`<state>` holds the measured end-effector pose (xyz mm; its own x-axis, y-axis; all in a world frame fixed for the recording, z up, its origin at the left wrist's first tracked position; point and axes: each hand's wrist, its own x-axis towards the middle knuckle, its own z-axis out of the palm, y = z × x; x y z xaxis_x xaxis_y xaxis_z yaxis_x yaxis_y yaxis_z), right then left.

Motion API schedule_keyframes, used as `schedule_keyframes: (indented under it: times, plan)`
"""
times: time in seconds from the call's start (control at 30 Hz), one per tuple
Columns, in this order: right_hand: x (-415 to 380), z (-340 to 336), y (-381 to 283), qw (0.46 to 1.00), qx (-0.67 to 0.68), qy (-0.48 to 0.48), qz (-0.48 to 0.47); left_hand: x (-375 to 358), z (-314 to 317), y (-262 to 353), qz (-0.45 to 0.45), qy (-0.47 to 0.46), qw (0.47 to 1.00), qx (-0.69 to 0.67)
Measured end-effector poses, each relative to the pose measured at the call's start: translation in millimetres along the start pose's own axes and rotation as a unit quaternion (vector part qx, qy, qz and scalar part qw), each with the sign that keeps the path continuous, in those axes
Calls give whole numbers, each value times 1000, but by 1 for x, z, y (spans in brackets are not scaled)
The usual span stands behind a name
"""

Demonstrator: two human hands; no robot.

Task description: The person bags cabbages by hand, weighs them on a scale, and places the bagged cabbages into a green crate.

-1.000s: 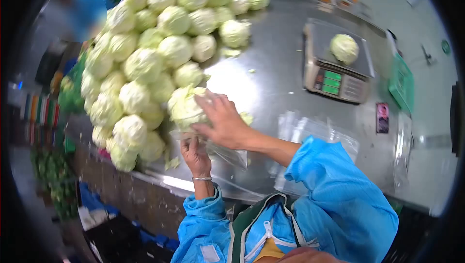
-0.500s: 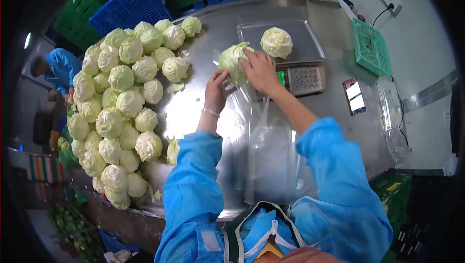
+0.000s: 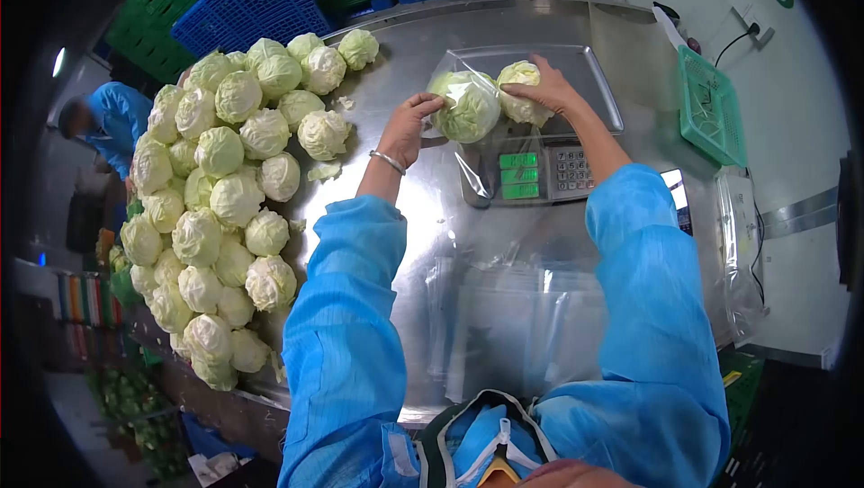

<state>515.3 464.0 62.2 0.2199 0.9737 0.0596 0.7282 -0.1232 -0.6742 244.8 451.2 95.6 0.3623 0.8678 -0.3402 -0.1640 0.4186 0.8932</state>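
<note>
A cabbage in a clear plastic bag [image 3: 466, 108] is at the left edge of the scale's metal tray [image 3: 601, 83]. My left hand [image 3: 409, 128] pinches the bag's left side. My right hand [image 3: 546, 89] is wrapped round a second, paler cabbage [image 3: 522, 97], which touches the bagged one on its right. Below the tray, the scale's green display [image 3: 519, 175] is lit, with its keypad [image 3: 572, 169] beside it. More clear bags [image 3: 513, 317] lie flat on the steel table in front of me.
A large heap of cabbages [image 3: 216, 209] covers the table's left side. On the right are a green basket [image 3: 711, 106], a phone [image 3: 677, 196] partly behind my sleeve, and a plastic-wrapped item [image 3: 738, 245]. A person in blue [image 3: 119, 124] stands beyond the heap.
The first cabbage is now inside the bag and nearer the tray. My right hand has moved right from it onto the second cabbage. My left hand has risen slightly.
</note>
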Motion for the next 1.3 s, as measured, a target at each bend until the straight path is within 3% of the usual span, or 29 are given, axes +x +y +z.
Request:
schedule_keyframes:
  times: [0.1,0.2,0.3,0.4,0.47,0.5,0.53,0.57,0.6,0.63,0.7,0.77,0.8,0.83,0.9,0.93,1.0,1.03,1.07,1.1,1.13,1.17,1.2,1.23,1.27,1.3]
  plan:
    - [-15,-26,-1,960,271,-54,54,-1,-10,-14,7,19,998,-60]
    - [-11,-33,37,826,558,-10,82,-8,-8,-17,22,-8,998,-64]
    - [-40,-68,-8,817,567,57,87,-7,-9,-24,42,-59,996,-57]
    - [-50,-74,-61,839,541,51,-34,-32,-10,-35,84,-25,995,-51]
    - [-67,-59,-109,838,532,18,-123,-74,-19,-49,113,-33,993,10]
    - [-77,-46,-134,813,564,-29,-141,-107,-27,-58,120,-49,989,65]
    - [-86,-30,-154,821,551,-67,-131,-141,-34,-69,56,-65,990,114]
    - [-86,7,-166,805,576,-104,-95,-174,-49,-89,35,-137,980,137]
    - [-93,29,-181,829,530,-135,-115,-206,-49,-90,-6,-249,966,69]
    - [-94,69,-186,853,481,-157,-129,-231,-46,-91,-6,-320,942,103]
    - [-111,137,-190,895,375,-156,-183,-271,-50,-89,-6,-381,920,92]
    - [-133,184,-186,946,211,-233,-81,-293,-48,-63,90,-340,931,101]
    - [-144,202,-177,955,153,-244,-75,-302,-48,-50,140,-315,933,103]
    - [-155,207,-175,960,93,-255,-70,-310,-49,-38,170,-221,933,229]
    - [-172,207,-167,960,56,-268,-62,-322,-54,-23,218,-15,864,454]
    - [-180,203,-162,959,35,-277,-59,-321,-56,-20,214,39,841,496]
    - [-193,194,-152,968,5,-190,-164,-312,-56,-14,199,151,784,568]
    - [-197,188,-148,966,-6,-141,-216,-308,-55,-11,212,107,814,529]
    - [-202,172,-147,947,73,-189,-250,-304,-54,-9,225,64,841,488]
    - [-206,160,-143,877,266,-324,-236,-300,-51,-8,234,22,864,445]
    - [-215,138,-141,814,385,-393,-186,-290,-46,-10,252,-21,912,324]
    - [-225,105,-142,731,494,-452,-130,-277,-41,-20,236,-29,962,138]
    - [-233,72,-142,629,589,-501,-73,-255,-41,-25,240,-12,967,78]
    - [-235,47,-137,512,669,-539,-13,-239,-30,-18,188,14,982,-18]
    - [-235,31,-126,506,684,-526,-12,-221,-20,-15,167,42,981,-86]
    - [-234,18,-112,500,699,-511,-10,-204,-10,-17,150,65,986,-24]
